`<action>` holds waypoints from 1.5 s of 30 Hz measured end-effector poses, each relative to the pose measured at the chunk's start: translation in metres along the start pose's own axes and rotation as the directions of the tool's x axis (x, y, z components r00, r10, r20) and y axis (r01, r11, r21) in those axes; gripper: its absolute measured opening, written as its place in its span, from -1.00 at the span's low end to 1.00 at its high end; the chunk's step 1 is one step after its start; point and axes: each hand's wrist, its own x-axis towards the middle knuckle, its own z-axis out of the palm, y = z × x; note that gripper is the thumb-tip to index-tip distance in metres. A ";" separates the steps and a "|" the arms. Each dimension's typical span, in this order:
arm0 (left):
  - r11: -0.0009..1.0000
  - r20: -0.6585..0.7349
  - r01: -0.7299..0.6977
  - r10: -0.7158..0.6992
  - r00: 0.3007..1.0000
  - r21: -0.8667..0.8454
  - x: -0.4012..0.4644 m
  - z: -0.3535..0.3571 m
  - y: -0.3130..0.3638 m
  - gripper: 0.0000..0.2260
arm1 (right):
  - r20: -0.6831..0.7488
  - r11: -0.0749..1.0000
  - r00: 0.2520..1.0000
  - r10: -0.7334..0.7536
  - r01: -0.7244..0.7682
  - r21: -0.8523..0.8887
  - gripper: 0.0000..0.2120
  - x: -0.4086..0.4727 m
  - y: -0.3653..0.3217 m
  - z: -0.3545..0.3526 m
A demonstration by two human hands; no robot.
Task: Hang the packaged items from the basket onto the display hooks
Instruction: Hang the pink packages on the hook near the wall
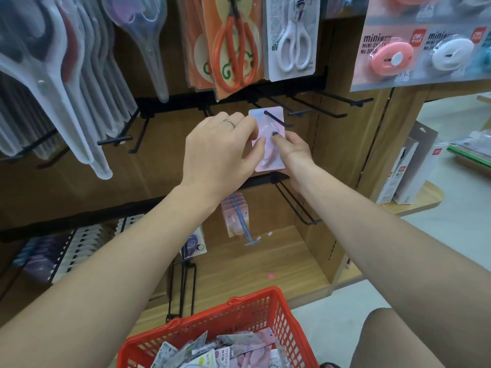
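One pink blister card point(268, 140) is pinched by both hands, left hand point(218, 150) and right hand point(295, 155), and threaded onto a black hook point(276, 118); many packets remain in the red basket point(255, 309) below the hook.

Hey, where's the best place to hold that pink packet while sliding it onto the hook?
Grip the pink packet by its side edges below the hang hole, from the front, as the left hand and right hand do; that probably leaves the black hook a clear path.

Bare hooks point(313, 111) right of the pink pack point(268, 139) stand free; hanging scissors point(233, 49) crowd above.
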 end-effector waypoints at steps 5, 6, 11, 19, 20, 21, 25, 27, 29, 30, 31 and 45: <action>0.999 -0.028 -0.050 0.049 0.998 -0.015 -0.001 0.003 -0.004 -0.76 | 0.018 0.999 0.999 0.031 -0.030 -0.024 -0.79 0.042 -0.010 0.023; 0.998 -0.032 -0.055 0.055 0.998 -0.017 -0.001 0.004 -0.005 -0.76 | 0.004 0.998 0.998 0.057 -0.057 -0.016 -0.78 0.050 -0.011 0.026; 0.996 0.015 -0.054 0.055 0.998 -0.066 -0.001 0.000 -0.003 -0.79 | -0.035 0.993 0.992 0.118 -0.118 0.000 -0.60 0.064 -0.006 0.035; 0.995 0.035 -0.069 0.071 0.997 -0.078 -0.020 -0.041 -0.002 -0.82 | -0.104 0.988 0.984 0.146 -0.141 0.055 -0.46 -0.001 0.034 0.015; 0.993 0.014 -0.080 0.081 0.997 -0.087 -0.028 -0.049 -0.001 -0.83 | -0.137 0.992 0.984 0.112 -0.104 0.065 -0.58 -0.016 0.045 0.013; 0.990 -0.003 -0.093 0.094 0.996 -0.106 -0.037 -0.055 0.000 -0.85 | -0.180 0.996 0.981 0.067 -0.057 0.063 -0.71 -0.036 0.056 0.011; 0.968 0.104 -0.090 0.117 0.988 -0.234 -0.106 -0.065 0.004 -0.92 | -0.331 0.999 0.943 -0.042 0.051 0.018 -0.92 -0.116 0.103 0.003; 0.963 0.296 -0.024 0.106 0.949 -0.269 -0.159 -0.056 0.005 -0.91 | -0.376 1.000 0.926 -0.020 0.011 -0.026 -0.93 -0.147 0.140 0.003; 0.966 0.516 0.041 0.101 0.851 -0.256 -0.222 -0.043 0.006 -0.88 | -0.346 0.987 0.935 0.072 -0.117 -0.111 -0.96 -0.171 0.191 0.005; 0.968 0.612 0.070 0.096 0.785 -0.242 -0.255 -0.038 0.007 -0.88 | -0.312 0.967 0.940 0.139 -0.196 -0.162 -0.96 -0.181 0.216 0.006; 0.968 0.693 0.104 0.088 0.715 -0.230 -0.286 -0.035 0.010 -0.89 | -0.265 0.930 0.941 0.212 -0.277 -0.240 -0.93 -0.189 0.242 0.006; 0.698 0.923 0.616 -0.184 -0.339 0.365 -0.498 -0.023 0.044 -0.47 | 0.235 0.446 0.712 0.662 -0.123 -0.887 -0.33 -0.277 0.408 0.008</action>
